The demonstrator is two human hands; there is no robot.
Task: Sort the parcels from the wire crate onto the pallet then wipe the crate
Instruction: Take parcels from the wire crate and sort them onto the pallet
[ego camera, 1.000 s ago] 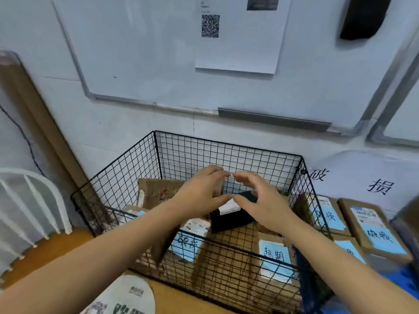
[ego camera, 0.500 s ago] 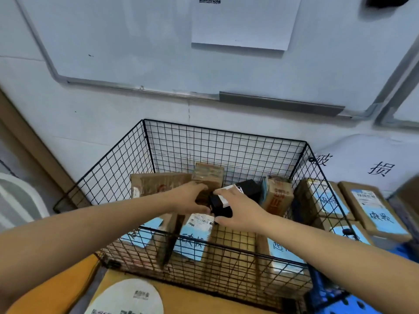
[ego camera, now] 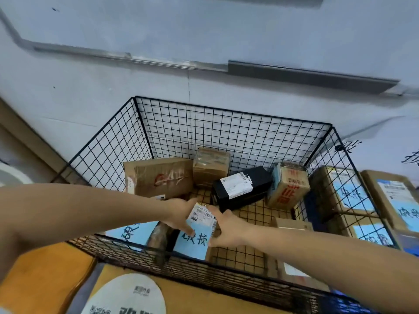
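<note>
Crate (ego camera: 226,132): black wire, set against the wall (ego camera: 90,91).
Parcel (ego camera: 195,239): blue-labelled, inside the crate's near side.
Left hand (ego camera: 179,214), right hand (ego camera: 229,230): mine, each clasping a parcel edge.
Cardboard (ego camera: 199,299): lying before the crate.

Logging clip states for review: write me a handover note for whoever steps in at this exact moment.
Left hand and right hand both grip one blue-label parcel at the near side of the crate, not yet lifted out.
Black box and several brown boxes lie inside.
Labelled parcels sit outside to the right.
Left: empty crate, then wipe it.
</note>
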